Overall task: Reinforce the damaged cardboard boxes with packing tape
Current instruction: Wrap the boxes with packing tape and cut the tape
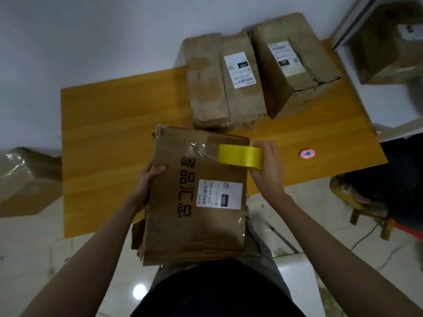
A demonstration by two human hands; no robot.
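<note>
I'm holding the damaged box (196, 195) at the near edge of the table (109, 124), partly overhanging toward me. My left hand (148, 179) is gripping the box's left edge, thumb curled onto its top face. My right hand (267, 165) is gripping the yellow tape roll (240, 156) at the box's far right corner, fingers wrapped round the roll. A clear strip of tape (201, 151) is running from the roll leftward across the box top, wrinkled at its end. Two more boxes, one flatter (219, 88) and one taller (295, 72), are sitting beyond the held box, touching each other. A small pink object (307, 153) is lying on the table right of the roll.
</note>
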